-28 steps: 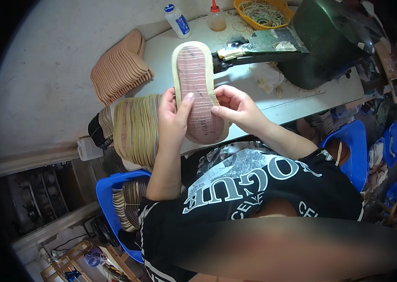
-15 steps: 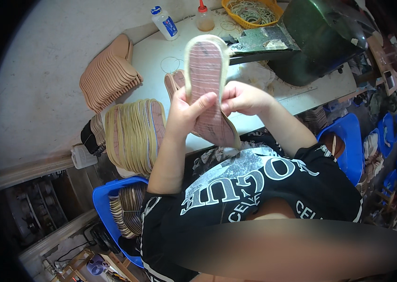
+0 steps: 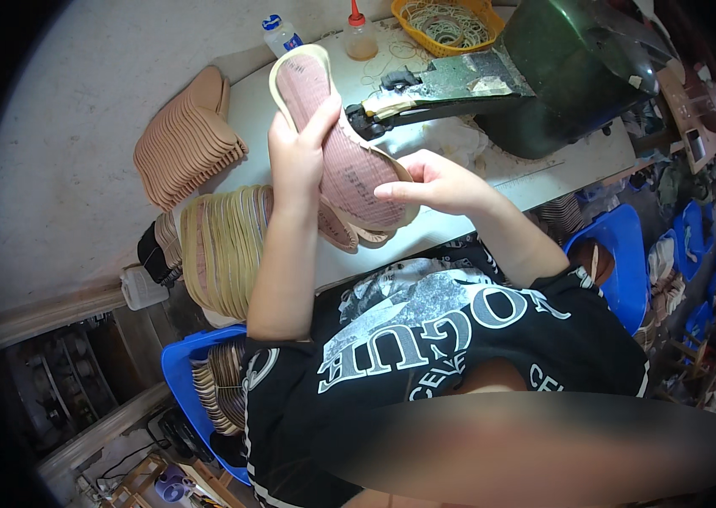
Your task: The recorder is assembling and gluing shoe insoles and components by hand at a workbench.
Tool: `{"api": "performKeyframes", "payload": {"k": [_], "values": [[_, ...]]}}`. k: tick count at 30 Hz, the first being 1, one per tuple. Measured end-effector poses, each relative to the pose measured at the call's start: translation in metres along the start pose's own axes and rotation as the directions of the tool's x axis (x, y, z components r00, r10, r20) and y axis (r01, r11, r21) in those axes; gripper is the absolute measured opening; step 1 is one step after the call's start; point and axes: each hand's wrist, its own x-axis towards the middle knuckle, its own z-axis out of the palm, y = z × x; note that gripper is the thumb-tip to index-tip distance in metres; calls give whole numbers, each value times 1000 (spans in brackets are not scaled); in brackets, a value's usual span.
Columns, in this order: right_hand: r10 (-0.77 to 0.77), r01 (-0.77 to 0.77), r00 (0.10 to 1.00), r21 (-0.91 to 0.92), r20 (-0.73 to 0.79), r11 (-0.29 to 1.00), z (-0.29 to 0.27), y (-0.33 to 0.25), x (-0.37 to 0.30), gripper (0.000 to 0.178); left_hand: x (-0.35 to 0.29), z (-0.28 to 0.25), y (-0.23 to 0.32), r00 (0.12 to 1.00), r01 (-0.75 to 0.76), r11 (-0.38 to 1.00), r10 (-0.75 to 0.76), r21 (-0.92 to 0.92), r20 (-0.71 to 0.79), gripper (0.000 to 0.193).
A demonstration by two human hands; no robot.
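Between my two hands is a shoe insole (image 3: 348, 165), pink with fine lines and a pale cream rim, its narrow end pointing up and left. My left hand (image 3: 300, 157) is closed on its left side, thumb pressed over the face. Lower down, my right hand (image 3: 432, 182) pinches the broad end, with the thumb on top. The insole's right edge lies beside the tip of a green machine's narrow arm (image 3: 425, 100); whether they touch I cannot tell. Underneath, partly covered, more insoles (image 3: 337, 229) lie on the white table (image 3: 459, 224).
Left of my left arm stands a row of cream-edged insoles (image 3: 224, 254), with a tan stack (image 3: 188, 140) behind. At the back are a white bottle (image 3: 280, 38), a red-tipped bottle (image 3: 360, 42) and a yellow basket of cords (image 3: 451, 25). Blue bins (image 3: 620, 267) flank me.
The insole has tilted and shifted left, its narrow end swinging up-left. My left hand has moved up and left with it; my right hand now pinches the broad end. More of the machine arm shows.
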Motion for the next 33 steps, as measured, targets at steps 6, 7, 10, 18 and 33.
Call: {"api": "performKeyframes", "payload": {"k": [6, 7, 10, 18, 33], "values": [[-39, 95, 971, 233, -235, 968, 9, 2, -2, 31, 67, -8, -37, 994, -70, 745, -4, 663, 109, 47], [-37, 115, 964, 287, -263, 951, 7, 1, -3, 31, 70, -5, -40, 994, -31, 783, -41, 621, 102, 49], [-21, 141, 947, 355, -320, 924, 3, -4, -6, 31, 77, 6, -46, 994, 56, 764, -101, 643, 33, 55], [38, 111, 947, 436, -319, 893, 18, -7, -10, 33, 75, 24, -27, 996, 65, 593, -94, 802, -11, 62], [159, 212, 881, 671, -446, 711, 41, -17, 19, 28, 108, 2, -31, 946, -325, 651, 212, 686, 247, 68]]}}
